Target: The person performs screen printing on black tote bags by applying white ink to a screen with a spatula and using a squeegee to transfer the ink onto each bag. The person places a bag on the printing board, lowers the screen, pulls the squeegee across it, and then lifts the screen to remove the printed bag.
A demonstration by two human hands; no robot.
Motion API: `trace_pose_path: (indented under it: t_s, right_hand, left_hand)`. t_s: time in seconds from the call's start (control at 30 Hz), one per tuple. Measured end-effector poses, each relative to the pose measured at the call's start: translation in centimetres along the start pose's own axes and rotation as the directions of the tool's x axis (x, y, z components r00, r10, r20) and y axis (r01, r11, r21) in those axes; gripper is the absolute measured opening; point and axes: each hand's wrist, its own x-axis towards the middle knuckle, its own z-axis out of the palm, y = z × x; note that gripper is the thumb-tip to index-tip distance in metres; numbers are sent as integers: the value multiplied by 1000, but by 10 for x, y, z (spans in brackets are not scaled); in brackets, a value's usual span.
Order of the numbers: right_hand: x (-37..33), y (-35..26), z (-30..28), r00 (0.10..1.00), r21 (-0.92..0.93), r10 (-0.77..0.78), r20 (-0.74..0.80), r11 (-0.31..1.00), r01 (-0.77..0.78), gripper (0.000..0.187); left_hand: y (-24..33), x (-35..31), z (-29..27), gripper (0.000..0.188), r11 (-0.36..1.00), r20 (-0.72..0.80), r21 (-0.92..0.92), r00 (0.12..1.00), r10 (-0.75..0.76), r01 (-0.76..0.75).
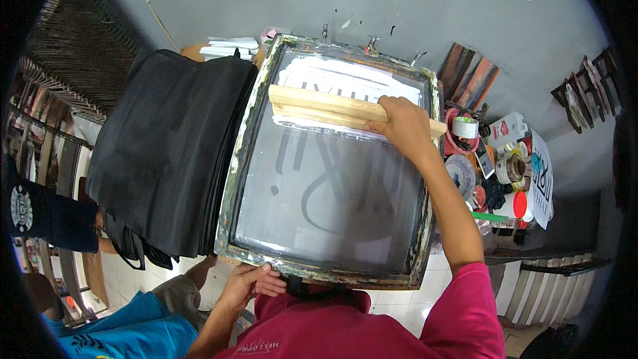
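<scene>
A screen printing frame (228, 226) with a paint-stained wooden border lies before me, its grey mesh carrying a dark lettering design. My right hand (404, 126) grips a long wooden squeegee (319, 106), laid across the upper part of the mesh. White ink (319, 70) covers the mesh beyond the squeegee and shows along its near edge. At the near left corner, my left hand (249, 284) has its thumb against the border and its fingers curled below it. A black strap-like piece (299, 287) pokes out beneath the near edge.
A stack of black fabric bags (173, 153) lies left of the frame. Tape (465, 127), jars, a red-lidded tub (515, 205) and a phone (484, 161) crowd the right side. Clamps (372, 43) stand along the far edge. Another person in blue (133, 326) is at lower left.
</scene>
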Motion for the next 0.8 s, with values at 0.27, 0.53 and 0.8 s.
trace_pose_path:
  t_s: [0.27, 0.53, 0.8]
  right_hand:
    - [62, 53, 20, 999, -104, -18, -50, 994, 13, 61]
    - [113, 82, 9, 988, -88, 154, 5, 984, -153, 58]
    - [116, 71, 6, 962, -208, 267, 49, 945, -252, 63]
  left_hand:
    - [54, -23, 6, 53, 928, 35, 370, 998, -45, 29]
    - [173, 0, 32, 32, 624, 134, 631, 857, 498, -461]
    - [366, 191, 109, 36, -607, 625, 693, -97, 775, -389]
